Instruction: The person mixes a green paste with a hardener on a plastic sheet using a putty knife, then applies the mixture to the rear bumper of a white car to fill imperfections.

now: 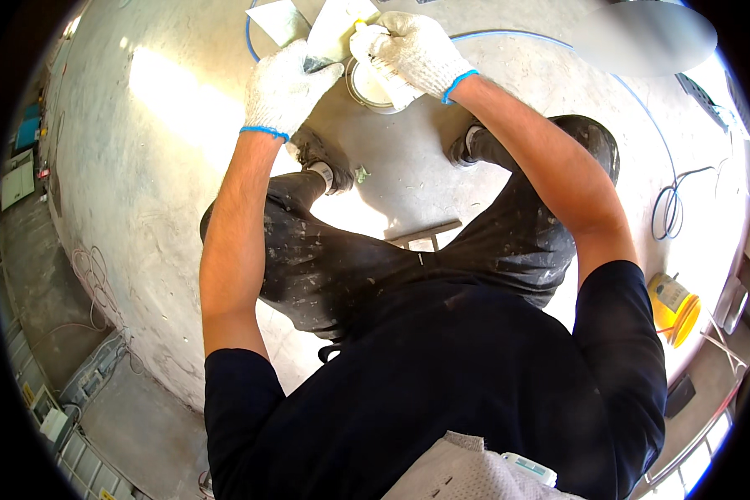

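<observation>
over concrete [142,208], left hand [282,90] grips 1 plate [332,32], right hand [417,54] curls above 1 can [367,102]

No txt, brand or no. could be read. Yellow bucket [683,323] at far R had a pale lbl [670,292] on its side, any print too small & blurry to make out. Small yellow patch [28,392] at lower L, also blurry; couldn't tell if it was a sign.

Room leftward over floor [125,183] (round can [372,106] ahead, hose [508,32] beyond)
</observation>
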{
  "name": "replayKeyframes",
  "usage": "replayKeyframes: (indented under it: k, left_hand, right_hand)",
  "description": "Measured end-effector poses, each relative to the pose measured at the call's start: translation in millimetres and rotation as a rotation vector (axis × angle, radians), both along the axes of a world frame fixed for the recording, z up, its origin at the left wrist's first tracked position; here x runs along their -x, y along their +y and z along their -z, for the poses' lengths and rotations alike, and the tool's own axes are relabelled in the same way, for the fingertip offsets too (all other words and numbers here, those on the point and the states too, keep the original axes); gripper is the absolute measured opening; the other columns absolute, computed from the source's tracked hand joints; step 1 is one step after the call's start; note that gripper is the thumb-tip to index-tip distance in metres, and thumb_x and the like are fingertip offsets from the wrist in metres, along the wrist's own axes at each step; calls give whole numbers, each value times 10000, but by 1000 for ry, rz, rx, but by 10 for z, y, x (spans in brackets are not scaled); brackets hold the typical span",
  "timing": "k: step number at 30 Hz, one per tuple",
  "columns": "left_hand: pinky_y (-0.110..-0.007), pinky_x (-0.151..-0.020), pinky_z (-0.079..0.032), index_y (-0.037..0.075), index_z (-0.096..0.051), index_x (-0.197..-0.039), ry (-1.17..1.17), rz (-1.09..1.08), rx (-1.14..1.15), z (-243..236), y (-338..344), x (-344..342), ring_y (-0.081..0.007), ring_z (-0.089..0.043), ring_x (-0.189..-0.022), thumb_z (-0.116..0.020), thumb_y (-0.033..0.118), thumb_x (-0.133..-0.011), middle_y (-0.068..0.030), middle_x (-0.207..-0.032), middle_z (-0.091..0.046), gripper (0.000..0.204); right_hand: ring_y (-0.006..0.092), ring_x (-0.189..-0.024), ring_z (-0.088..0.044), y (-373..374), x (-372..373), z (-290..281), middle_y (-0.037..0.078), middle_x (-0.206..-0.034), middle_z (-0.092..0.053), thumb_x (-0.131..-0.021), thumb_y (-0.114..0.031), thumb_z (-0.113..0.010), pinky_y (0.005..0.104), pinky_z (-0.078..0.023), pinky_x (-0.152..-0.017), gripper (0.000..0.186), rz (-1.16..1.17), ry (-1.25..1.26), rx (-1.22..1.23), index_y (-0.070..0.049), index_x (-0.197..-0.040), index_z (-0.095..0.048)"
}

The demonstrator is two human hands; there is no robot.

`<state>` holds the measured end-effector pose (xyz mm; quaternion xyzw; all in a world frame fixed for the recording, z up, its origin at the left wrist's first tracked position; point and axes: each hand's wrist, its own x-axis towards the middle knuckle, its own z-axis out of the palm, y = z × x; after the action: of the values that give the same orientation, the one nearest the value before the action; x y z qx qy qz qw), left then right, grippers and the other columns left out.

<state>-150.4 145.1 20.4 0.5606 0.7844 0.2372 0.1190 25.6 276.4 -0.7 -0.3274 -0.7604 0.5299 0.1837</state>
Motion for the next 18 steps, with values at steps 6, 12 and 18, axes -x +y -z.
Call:
replayKeyframes:
  k: [6, 12, 18]
  left_hand:
    - [-408, -742, -562, 22, -720, -949, -14, 4, -8, 8, 2, -5, -317, -731, -814, -778, 418, -834, -157, -872, -756, 417]
    - [-414, -751, -564, 28, -716, -944, -13, 2, -16, 21, -23, 12, -318, -734, -829, -775, 424, -834, -158, -888, -759, 415]
    - [-425, -759, -565, 31, -709, -950, 33, 5, -2, 47, -44, 45, -327, -730, -840, -759, 426, -842, -156, -899, -760, 413]
  right_hand:
    - [136, -703, -643, 56, 74, 338, 114, -814, -705, -966, -269, -681, 308, -542, -686, 294, 33, 234, -29, -10, -1101, -717]
    - [100, -718, -623, 8, 21, 70, 60, -813, -699, -965, -213, -687, 295, -537, -696, 230, -20, 125, 135, -15, -1077, -722]
    - [104, -739, -635, 28, 47, 120, 36, -832, -703, -970, -148, -665, 288, -541, -706, 181, -55, 173, 195, -20, -1083, -723]
